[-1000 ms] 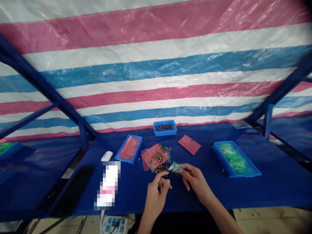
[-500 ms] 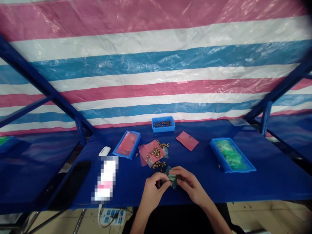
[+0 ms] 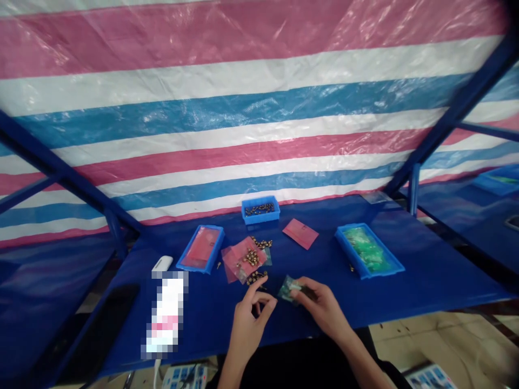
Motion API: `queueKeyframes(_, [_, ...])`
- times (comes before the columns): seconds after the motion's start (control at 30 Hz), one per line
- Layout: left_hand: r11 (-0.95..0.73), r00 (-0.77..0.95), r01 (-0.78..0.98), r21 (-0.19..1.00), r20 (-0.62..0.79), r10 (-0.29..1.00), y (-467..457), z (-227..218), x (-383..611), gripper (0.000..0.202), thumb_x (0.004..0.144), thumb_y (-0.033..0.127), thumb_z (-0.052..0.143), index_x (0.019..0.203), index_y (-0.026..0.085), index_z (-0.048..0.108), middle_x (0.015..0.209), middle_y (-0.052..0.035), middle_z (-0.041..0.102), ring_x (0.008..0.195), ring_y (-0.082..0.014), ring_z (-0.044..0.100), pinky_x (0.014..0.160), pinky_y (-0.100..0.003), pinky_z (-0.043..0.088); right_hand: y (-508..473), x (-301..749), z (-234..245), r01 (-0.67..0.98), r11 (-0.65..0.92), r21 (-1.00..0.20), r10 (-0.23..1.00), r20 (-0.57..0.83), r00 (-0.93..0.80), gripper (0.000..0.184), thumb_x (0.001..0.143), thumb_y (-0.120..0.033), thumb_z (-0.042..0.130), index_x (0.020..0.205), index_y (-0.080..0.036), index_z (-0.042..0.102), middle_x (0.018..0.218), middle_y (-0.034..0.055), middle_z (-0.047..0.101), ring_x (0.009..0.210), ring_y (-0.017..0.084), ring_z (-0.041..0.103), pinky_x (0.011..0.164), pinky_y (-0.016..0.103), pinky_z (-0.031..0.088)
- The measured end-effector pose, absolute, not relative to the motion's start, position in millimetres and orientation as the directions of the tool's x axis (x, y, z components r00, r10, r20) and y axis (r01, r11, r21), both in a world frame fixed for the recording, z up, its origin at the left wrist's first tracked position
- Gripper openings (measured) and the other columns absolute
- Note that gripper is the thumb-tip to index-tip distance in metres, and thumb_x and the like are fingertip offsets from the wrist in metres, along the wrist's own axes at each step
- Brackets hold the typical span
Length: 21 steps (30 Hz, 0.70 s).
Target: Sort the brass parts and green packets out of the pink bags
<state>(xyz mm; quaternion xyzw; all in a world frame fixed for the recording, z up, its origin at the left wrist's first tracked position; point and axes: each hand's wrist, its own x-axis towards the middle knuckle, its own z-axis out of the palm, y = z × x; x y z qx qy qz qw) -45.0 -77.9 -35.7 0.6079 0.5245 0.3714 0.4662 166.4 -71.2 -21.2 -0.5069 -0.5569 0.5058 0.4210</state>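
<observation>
My right hand [image 3: 322, 305] pinches a small green-tinted plastic bag [image 3: 288, 289] between thumb and fingers, just over the blue tabletop. Left of it, my left hand [image 3: 251, 319] is apart from the bag, its index finger stretched toward a small cluster of brass-coloured metal pieces [image 3: 256, 277]. Its thumb and other fingers curve toward each other with a gap, and I see nothing held there. Beyond that hand, more brass-coloured pieces [image 3: 251, 258] lie on overlapping pink plastic bags [image 3: 233, 262]. Whether the green bag has anything inside is unclear.
A blue tray of pink bags [image 3: 201, 246] stands left, one of metal pieces [image 3: 259, 209] at the back, one of green bags [image 3: 367, 248] right. A single pink bag [image 3: 300, 233] lies flat. A white device [image 3: 162, 263] and a blurred-out object [image 3: 167, 310] sit left.
My left hand has let go of the green bag and drawn away to the left, index finger extending. The bag stays in my right hand. The camera view has turned slightly right.
</observation>
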Motion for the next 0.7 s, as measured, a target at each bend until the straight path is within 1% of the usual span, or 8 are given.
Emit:
queueKeyframes(0.1, [-0.022, 0.164, 0.299, 0.954, -0.029, 0.986, -76.6, -36.5, -45.2, 0.041, 0.095, 0.041, 0.054, 0.132, 0.024, 0.052, 0.09, -0.0016, 0.074, 0.069, -0.0128, 0.058, 0.07, -0.025, 0.045, -76.3, 209.6, -9.6, 0.261, -0.032, -0.965, 0.991, 0.004, 0.135, 0.037, 0.087, -0.053, 0.064, 0.103, -0.02, 0.071, 0.096, 0.0059, 0.073, 0.086, 0.022, 0.069, 0.076, 0.028, 0.054])
queueKeyframes(0.17, [-0.026, 0.17, 0.309, 0.951, -0.028, 0.985, -75.6, -36.7, -45.2, 0.039, 0.095, 0.041, 0.054, 0.131, 0.023, 0.054, 0.09, -0.0017, 0.073, 0.068, -0.0127, 0.058, 0.069, -0.025, 0.046, -80.2, 244.8, 3.3, 0.41, -0.039, -0.911, 0.927, 0.121, 0.356, 0.043, 0.082, -0.056, 0.068, 0.105, -0.021, 0.071, 0.095, 0.0065, 0.074, 0.084, 0.024, 0.07, 0.076, 0.031, 0.054])
queueKeyframes(0.23, [-0.031, 0.173, 0.312, 0.95, -0.025, 0.985, -75.0, -37.1, -45.4, 0.04, 0.095, 0.041, 0.054, 0.13, 0.023, 0.054, 0.089, -0.002, 0.073, 0.068, -0.0129, 0.058, 0.069, -0.025, 0.046, -82.3, 278.1, 17.1, 0.57, -0.095, -0.816, 0.774, 0.299, 0.557, 0.046, 0.079, -0.058, 0.069, 0.104, -0.02, 0.072, 0.094, 0.0074, 0.074, 0.085, 0.027, 0.07, 0.077, 0.033, 0.053])
queueKeyframes(0.3, [-0.033, 0.173, 0.313, 0.949, -0.022, 0.985, -74.7, -37.7, -45.7, 0.04, 0.095, 0.042, 0.054, 0.131, 0.023, 0.054, 0.09, -0.0021, 0.074, 0.069, -0.0132, 0.059, 0.07, -0.025, 0.047, -80.3, 306.0, 25.5, 0.671, -0.188, -0.717, 0.6, 0.457, 0.656, 0.046, 0.081, -0.058, 0.067, 0.105, -0.019, 0.072, 0.093, 0.0086, 0.074, 0.085, 0.027, 0.07, 0.078, 0.034, 0.051])
queueKeyframes(0.37, [-0.031, 0.169, 0.321, 0.946, -0.025, 0.985, -74.6, -38.3, -45.9, 0.042, 0.095, 0.043, 0.053, 0.132, 0.023, 0.053, 0.09, -0.0022, 0.074, 0.069, -0.0133, 0.059, 0.071, -0.025, 0.047, -74.0, 327.6, 24.3, 0.72, -0.267, -0.64, 0.522, 0.532, 0.667, 0.046, 0.083, -0.059, 0.063, 0.103, -0.019, 0.072, 0.087, 0.0084, 0.074, 0.078, 0.025, 0.07, 0.073, 0.033, 0.05])
queueKeyframes(0.5, [-0.015, 0.161, 0.345, 0.939, -0.043, 0.986, -75.1, -38.7, -44.9, 0.044, 0.096, 0.045, 0.051, 0.134, 0.022, 0.052, 0.091, -0.0029, 0.074, 0.069, -0.0139, 0.059, 0.072, -0.026, 0.048, -58.0, 352.9, -1.1, 0.872, -0.239, -0.427, 0.726, 0.518, 0.452, 0.046, 0.089, -0.059, 0.047, 0.082, -0.019, 0.07, 0.075, 0.0076, 0.07, 0.072, 0.025, 0.064, 0.067, 0.034, 0.046])
queueKeyframes(0.6, [-0.01, 0.156, 0.366, 0.931, -0.051, 0.986, -75.5, -38.5, -43.6, 0.043, 0.096, 0.045, 0.05, 0.133, 0.023, 0.052, 0.092, -0.0029, 0.074, 0.071, -0.0141, 0.06, 0.073, -0.026, 0.048, -52.0, 361.4, -20.7, 0.937, -0.203, -0.284, 0.726, 0.598, 0.338, 0.041, 0.091, -0.05, 0.044, 0.079, -0.018, 0.068, 0.087, 0.012, 0.067, 0.082, 0.027, 0.059, 0.073, 0.037, 0.045])
queueKeyframes(0.7, [-0.011, 0.155, 0.388, 0.922, -0.054, 0.986, -75.4, -38.0, -43.0, 0.041, 0.096, 0.044, 0.049, 0.132, 0.024, 0.053, 0.091, -0.0022, 0.074, 0.069, -0.0135, 0.059, 0.071, -0.025, 0.047, -51.7, 370.7, -30.5, 0.945, -0.214, -0.248, 0.707, 0.628, 0.325, 0.039, 0.089, -0.048, 0.047, 0.076, -0.018, 0.069, 0.095, 0.0151, 0.063, 0.085, 0.028, 0.057, 0.075, 0.04, 0.044])
